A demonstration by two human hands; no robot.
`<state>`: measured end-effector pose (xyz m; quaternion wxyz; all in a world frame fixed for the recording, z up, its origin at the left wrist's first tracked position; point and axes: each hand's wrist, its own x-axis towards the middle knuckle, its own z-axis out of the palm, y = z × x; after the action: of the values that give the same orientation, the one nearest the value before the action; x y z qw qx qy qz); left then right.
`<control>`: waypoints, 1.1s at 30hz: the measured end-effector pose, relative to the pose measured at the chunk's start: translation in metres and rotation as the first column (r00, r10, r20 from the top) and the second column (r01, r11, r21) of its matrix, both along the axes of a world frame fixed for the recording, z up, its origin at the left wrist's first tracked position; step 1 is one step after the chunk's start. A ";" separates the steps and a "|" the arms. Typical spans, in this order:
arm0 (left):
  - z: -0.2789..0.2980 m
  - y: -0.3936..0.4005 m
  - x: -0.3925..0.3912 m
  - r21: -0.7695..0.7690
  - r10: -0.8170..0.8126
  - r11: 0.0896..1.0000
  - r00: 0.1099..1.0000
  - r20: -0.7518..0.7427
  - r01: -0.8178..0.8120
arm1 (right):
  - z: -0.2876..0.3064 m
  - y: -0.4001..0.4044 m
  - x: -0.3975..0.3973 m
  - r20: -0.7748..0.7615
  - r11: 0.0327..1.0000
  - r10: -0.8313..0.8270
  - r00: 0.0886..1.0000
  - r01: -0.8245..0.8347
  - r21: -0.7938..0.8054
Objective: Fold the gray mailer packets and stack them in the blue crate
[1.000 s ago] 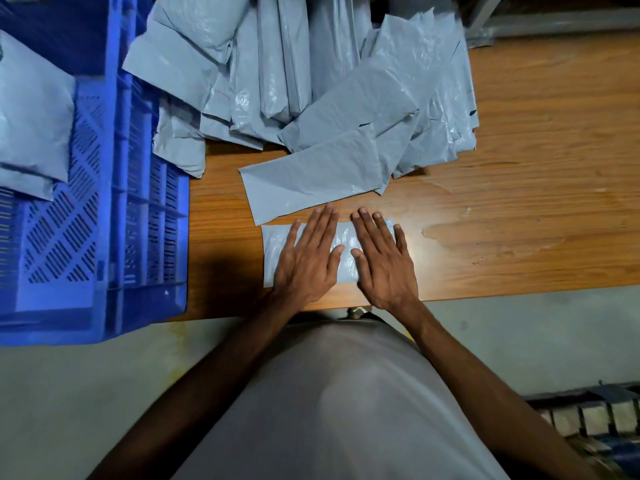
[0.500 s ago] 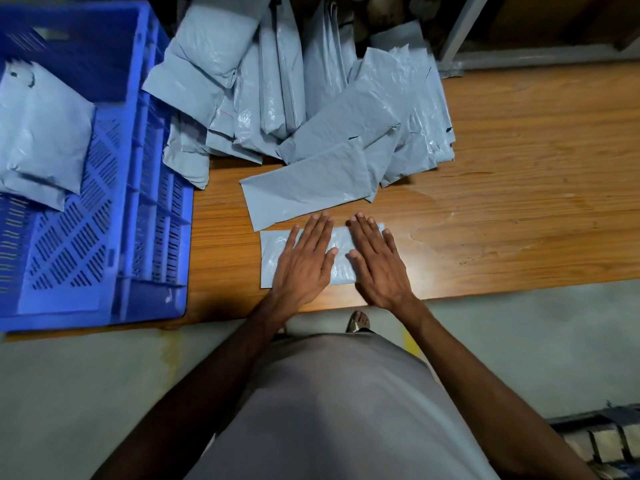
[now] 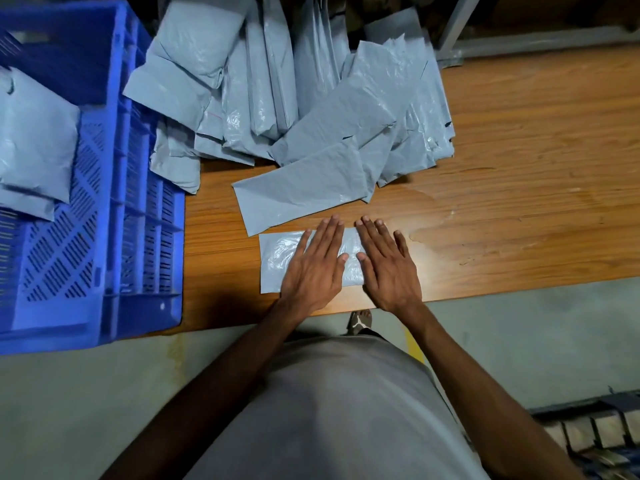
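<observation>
Head view: looking down at a wooden counter (image 3: 519, 188) with a person's two bare hands lying flat on one gray packet.
Folded packet (image 3: 277, 261): lying flat near the counter's front edge, its left part showing bare, its right part going under both palms.
Left hand (image 3: 313, 268): pressing on the packet's middle, fingers (image 3: 329, 233) straight and close together, tips reaching just past the packet's far edge.
Right hand (image 3: 389, 268): lying just beside the left, fingers (image 3: 372, 237) straight and slightly spread, covering the packet's right end; the outer fingers are resting over bare wood.
Thumbs: pointing toward each other over the packet, apart, not touching.
Flat mailer (image 3: 301, 188): lying just beyond the fingertips, slanted.
Mailer pile (image 3: 277, 81): heaped at the back of the counter, overlapping the flat mailer.
Blue crate (image 3: 114, 202): standing at the counter's left end, well apart from the hands.
Stacked packets (image 3: 34, 143): lying inside the crate against its left side.
</observation>
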<state>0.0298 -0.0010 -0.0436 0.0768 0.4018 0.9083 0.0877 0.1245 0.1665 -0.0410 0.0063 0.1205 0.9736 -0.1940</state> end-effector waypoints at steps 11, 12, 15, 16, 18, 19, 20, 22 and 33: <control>0.000 0.001 -0.002 0.010 -0.016 1.000 0.999 0.041 0.016 | 0.003 -0.001 0.000 0.006 1.000 0.009 1.000 -0.009 -0.014; 0.000 0.000 -0.002 0.017 -0.021 1.000 0.998 0.056 0.021 | 0.002 -0.001 0.001 0.006 1.000 0.010 1.000 -0.010 -0.012; 0.005 -0.005 -0.006 0.128 -0.031 0.992 0.989 0.144 0.013 | 0.004 -0.004 0.001 -0.005 0.999 -0.010 1.000 0.010 -0.043; 0.008 -0.010 -0.008 0.178 -0.012 0.984 0.987 0.159 -0.017 | 0.008 -0.008 -0.001 -0.016 0.998 -0.017 1.000 0.016 -0.055; 0.015 -0.025 -0.010 0.226 0.061 0.970 0.988 0.141 -0.092 | 0.016 -0.019 -0.007 -0.049 0.998 0.011 0.999 -0.014 -0.057; 0.016 -0.035 -0.011 0.215 0.100 0.969 0.987 0.124 -0.125 | 0.019 -0.027 -0.011 -0.062 0.997 0.045 0.997 -0.049 -0.058; 0.015 -0.046 -0.012 0.189 0.130 0.971 0.986 0.100 -0.147 | 0.021 -0.035 -0.017 -0.068 0.994 0.078 0.995 -0.083 -0.067; 0.009 -0.064 -0.015 0.136 0.147 0.979 0.988 0.040 -0.151 | 0.017 -0.049 -0.027 -0.062 0.988 0.123 0.990 -0.128 -0.082; -0.011 -0.078 -0.019 0.154 0.120 0.980 0.991 0.052 -0.126 | -0.004 -0.063 -0.039 -0.059 0.988 0.144 0.988 -0.140 0.067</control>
<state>0.0112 -0.0793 -0.0551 0.0586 0.3477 0.9198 0.1721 0.0855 0.1040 -0.0454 -0.0148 0.0449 0.9850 -0.1662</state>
